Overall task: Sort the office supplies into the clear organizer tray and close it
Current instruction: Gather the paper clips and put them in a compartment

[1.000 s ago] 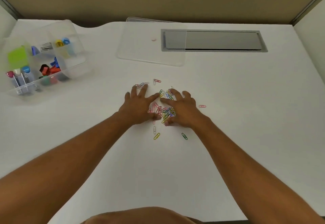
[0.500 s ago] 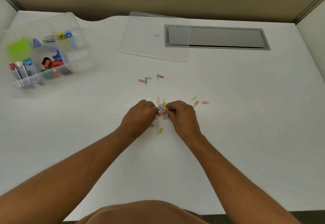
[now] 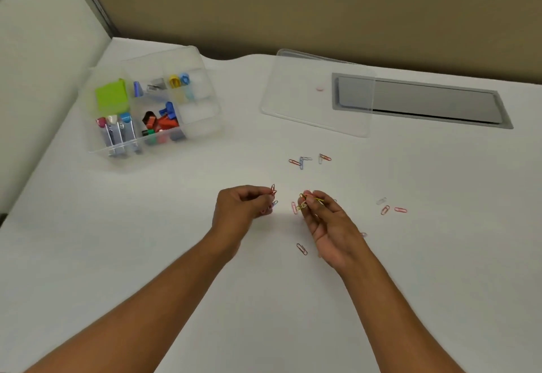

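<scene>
Left hand (image 3: 240, 207): fingers curled, pinching a few paper clips (image 3: 273, 189) – how many, hard to tell.
Right hand (image 3: 330, 224): pinches a yellow clip bunch (image 3: 303, 200).
Loose clips (image 3: 305, 161): scattered mid-desk, apart.
Organizer tray (image 3: 205, 126): far left corner of the desk (image 3: 146, 240), open.
Lid (image 3: 318, 92): flat by the far edge – overlapping the grey cable hatch (image 3: 434, 103).

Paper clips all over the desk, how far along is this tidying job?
Partly done. The clear organizer tray already holds sticky notes, binder clips and other bits. In hand: the left hand and right hand each pinch a few paper clips. Left: loose clips are scattered on the desk, some tray compartments look empty, and the lid lies apart, so nothing is closed.
</scene>
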Motion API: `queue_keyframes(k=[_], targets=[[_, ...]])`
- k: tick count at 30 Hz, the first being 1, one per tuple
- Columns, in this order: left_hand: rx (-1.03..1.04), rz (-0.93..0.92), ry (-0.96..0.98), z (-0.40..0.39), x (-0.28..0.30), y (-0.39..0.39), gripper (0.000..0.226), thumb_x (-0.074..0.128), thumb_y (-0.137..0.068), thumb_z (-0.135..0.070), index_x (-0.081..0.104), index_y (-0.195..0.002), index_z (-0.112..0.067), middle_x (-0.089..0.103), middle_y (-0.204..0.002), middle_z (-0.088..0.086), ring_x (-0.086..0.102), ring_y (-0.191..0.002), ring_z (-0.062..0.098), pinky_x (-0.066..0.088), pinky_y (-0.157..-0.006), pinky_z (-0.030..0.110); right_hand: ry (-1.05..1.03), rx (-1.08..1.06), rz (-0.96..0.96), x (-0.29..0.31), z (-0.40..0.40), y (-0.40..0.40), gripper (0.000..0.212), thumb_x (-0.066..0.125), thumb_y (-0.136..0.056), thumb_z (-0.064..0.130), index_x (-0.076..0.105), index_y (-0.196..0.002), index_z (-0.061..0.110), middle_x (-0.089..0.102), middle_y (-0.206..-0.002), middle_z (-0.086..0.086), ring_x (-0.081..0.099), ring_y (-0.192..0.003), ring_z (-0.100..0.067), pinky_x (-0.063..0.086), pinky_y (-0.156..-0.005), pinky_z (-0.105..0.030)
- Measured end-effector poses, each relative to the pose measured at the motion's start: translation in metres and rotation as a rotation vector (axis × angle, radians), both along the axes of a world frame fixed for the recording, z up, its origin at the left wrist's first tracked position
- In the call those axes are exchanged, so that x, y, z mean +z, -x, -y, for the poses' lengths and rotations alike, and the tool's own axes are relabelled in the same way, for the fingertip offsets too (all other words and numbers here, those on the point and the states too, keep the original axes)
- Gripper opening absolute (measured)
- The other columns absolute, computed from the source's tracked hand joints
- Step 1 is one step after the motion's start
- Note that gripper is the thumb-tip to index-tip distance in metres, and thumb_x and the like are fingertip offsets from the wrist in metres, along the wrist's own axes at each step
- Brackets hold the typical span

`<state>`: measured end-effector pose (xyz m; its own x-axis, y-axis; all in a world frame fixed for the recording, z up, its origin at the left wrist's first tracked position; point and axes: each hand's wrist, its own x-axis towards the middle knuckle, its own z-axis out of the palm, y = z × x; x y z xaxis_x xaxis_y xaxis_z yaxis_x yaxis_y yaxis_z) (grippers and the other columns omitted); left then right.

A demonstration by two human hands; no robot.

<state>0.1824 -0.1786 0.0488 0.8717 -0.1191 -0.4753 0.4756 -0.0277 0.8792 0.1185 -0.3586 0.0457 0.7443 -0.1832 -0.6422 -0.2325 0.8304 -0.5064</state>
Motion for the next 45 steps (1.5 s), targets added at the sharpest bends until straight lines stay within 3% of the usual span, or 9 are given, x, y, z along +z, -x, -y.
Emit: queue_keyframes(k=[7, 12, 18, 21, 29, 32, 35, 39, 45], targets=[[0.153, 0.089, -0.085, -0.063, 0.032, -0.088, 0.014, 0.077, -0.09, -0.004, 0.082, -0.101, -0.01, 0.081, -0.096, 0.004, 0.078, -0.089, 0.021, 0.064, -0.085, 0.032, -0.18, 0.057, 0.089, 0.036, -0.072, -0.099, 0.019, 0.071, -0.074, -0.005, 0.07, -0.09, 0.006, 0.076, -0.095, -0.013, 0.076, -0.087, -0.021, 0.061, -0.086, -0.027], [0.175, 0.214, -0.192, -0.095, 0.038, -0.176, 0.016, 0.076, -0.088, -0.001, 0.082, -0.103, -0.005, 0.08, -0.094, 0.01, 0.077, -0.085, 0.023, 0.064, -0.08, 0.03, -0.074, 0.119, 0.182, 0.052, -0.109, -0.201, 0.016, 0.068, -0.09, -0.009, 0.067, -0.1, 0.003, 0.075, -0.1, -0.016, 0.076, -0.092, -0.023, 0.061, -0.09, -0.03], [0.081, 0.223, -0.571, -0.101, 0.034, -0.243, 0.019, 0.073, -0.095, -0.021, 0.08, -0.111, -0.012, 0.075, -0.095, 0.003, 0.067, -0.071, 0.007, 0.055, -0.063, 0.018, 0.941, 0.396, 0.143, 0.038, -0.142, -0.281, 0.023, 0.076, -0.09, 0.006, 0.075, -0.113, 0.008, 0.076, -0.11, -0.009, 0.073, -0.101, -0.024, 0.061, -0.093, -0.04], [-0.056, 0.342, -0.755, -0.106, 0.026, -0.256, 0.023, 0.067, -0.099, -0.021, 0.078, -0.118, -0.012, 0.077, -0.11, 0.006, 0.071, -0.096, 0.018, 0.058, -0.089, 0.028, 1.339, 0.616, 0.158, 0.032, -0.15, -0.291, 0.026, 0.067, -0.098, 0.014, 0.073, -0.123, 0.012, 0.073, -0.122, -0.005, 0.07, -0.109, -0.02, 0.054, -0.103, -0.032], [-0.178, 0.632, -0.973, -0.098, 0.032, -0.23, 0.034, 0.066, -0.099, -0.012, 0.07, -0.133, -0.017, 0.072, -0.131, 0.007, 0.068, -0.114, 0.022, 0.05, -0.1, 0.027, 1.501, 0.492, 0.152, 0.046, -0.147, -0.238, 0.03, 0.053, -0.104, 0.008, 0.072, -0.126, 0.014, 0.07, -0.131, -0.001, 0.064, -0.119, -0.013, 0.038, -0.075, 0.005], [-0.254, 0.655, -1.006, -0.097, 0.036, -0.215, 0.05, 0.064, -0.099, -0.006, 0.057, -0.146, -0.022, 0.062, -0.146, 0.008, 0.06, -0.13, 0.028, 0.051, -0.109, 0.042, 1.584, 0.349, 0.182, 0.033, -0.11, -0.181, 0.029, 0.052, -0.1, 0.006, 0.076, -0.115, 0.016, 0.074, -0.118, 0.004, 0.065, -0.112, -0.011, 0.047, -0.096, -0.016], [-0.296, 0.767, -0.91, -0.085, 0.039, -0.189, 0.041, 0.059, -0.102, -0.008, 0.062, -0.141, -0.02, 0.063, -0.145, 0.003, 0.058, -0.133, 0.022, 0.041, -0.115, 0.034, 1.801, 0.347, -0.012, 0.0, -0.044, -0.13, 0.025, 0.058, -0.099, 0.018, 0.07, -0.122, 0.019, 0.067, -0.129, 0.0, 0.056, -0.124, -0.025, 0.04, -0.104, -0.027], [-0.55, 0.851, -0.764, -0.046, 0.01, -0.127, 0.033, 0.059, -0.101, -0.016, 0.067, -0.133, -0.019, 0.066, -0.141, 0.002, 0.059, -0.132, 0.022, 0.04, -0.113, 0.034, 1.874, 0.733, -0.458, -0.036, 0.016, -0.101, 0.067, 0.044, -0.1, 0.062, 0.031, -0.158, 0.03, 0.019, -0.168, -0.011, 0.013, -0.154, -0.041, 0.017, -0.122, -0.054], [-0.935, 0.73, -0.889, 0.013, -0.049, -0.057, 0.067, 0.023, -0.108, -0.05, 0.012, -0.165, -0.017, 0.003, -0.175, 0.004, -0.001, -0.161, 0.026, 0.007, -0.13, 0.05, 1.969, 0.978, 0.01, -0.061, 0.016, -0.064, 0.055, 0.031, -0.109, 0.044, 0.023, -0.162, 0.029, 0.009, -0.172, -0.001, 0.001, -0.159, -0.025, 0.01, -0.127, -0.051]])
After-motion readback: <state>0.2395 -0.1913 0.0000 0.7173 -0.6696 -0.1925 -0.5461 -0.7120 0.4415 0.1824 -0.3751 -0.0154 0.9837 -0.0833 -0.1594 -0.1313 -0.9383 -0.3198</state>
